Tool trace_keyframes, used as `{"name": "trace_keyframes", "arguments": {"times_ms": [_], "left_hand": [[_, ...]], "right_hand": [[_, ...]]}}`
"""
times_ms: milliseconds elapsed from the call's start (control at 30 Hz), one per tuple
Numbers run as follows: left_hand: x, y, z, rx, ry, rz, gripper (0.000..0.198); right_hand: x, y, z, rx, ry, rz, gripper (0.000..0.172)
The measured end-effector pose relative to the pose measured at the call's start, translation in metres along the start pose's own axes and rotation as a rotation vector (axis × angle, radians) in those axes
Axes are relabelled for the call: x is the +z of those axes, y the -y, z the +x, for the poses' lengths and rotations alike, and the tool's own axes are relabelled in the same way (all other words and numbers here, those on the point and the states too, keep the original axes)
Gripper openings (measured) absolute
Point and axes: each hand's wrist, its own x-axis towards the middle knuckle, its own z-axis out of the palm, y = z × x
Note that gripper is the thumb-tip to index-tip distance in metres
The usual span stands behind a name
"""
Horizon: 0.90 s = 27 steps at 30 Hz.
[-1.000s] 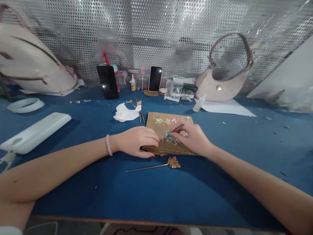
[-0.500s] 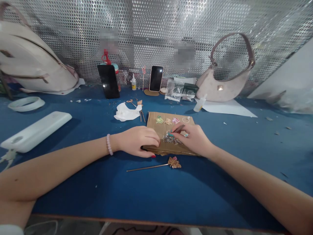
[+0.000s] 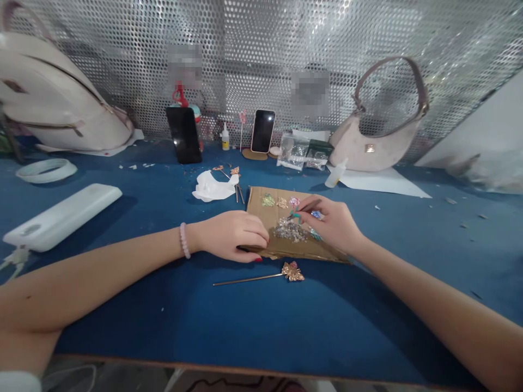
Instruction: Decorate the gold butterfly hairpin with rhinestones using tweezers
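My right hand is closed in a pinch on a pair of tweezers, their tips over the far side of a pile of silver rhinestones. That pile lies on a cardboard sheet. Behind it are small heaps of green, peach and pink rhinestones; blue ones show partly behind my right fingers. Curled over the cardboard's left front corner, my left hand has its thumb at the front edge. A gold hair stick with a butterfly end lies in front of the cardboard.
White paper and more hair sticks lie behind left. Farther back stand a phone, a dark tablet and a glue bottle. Another bottle leans near a handbag. A white power bank lies left.
My right hand has moved a little right and away from me with the tweezers, uncovering more of the silver pile and the blue rhinestones. My left hand stays on the cardboard corner.
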Motion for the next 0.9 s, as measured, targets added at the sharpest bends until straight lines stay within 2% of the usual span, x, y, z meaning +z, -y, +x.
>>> {"name": "trace_keyframes", "arguments": {"times_ms": [333, 600, 900], "left_hand": [[0.001, -0.001, 0.001, 0.114, -0.042, 0.137, 0.018], [-0.002, -0.004, 0.001, 0.135, -0.058, 0.138, 0.018], [-0.002, -0.004, 0.001, 0.114, -0.026, 0.144, 0.019]], "right_hand": [[0.005, -0.017, 0.017, 0.114, -0.068, 0.028, 0.006], [0.006, -0.014, 0.019, 0.113, -0.067, 0.066, 0.007], [0.000, -0.017, 0.012, 0.125, -0.076, 0.140, 0.008]]}}
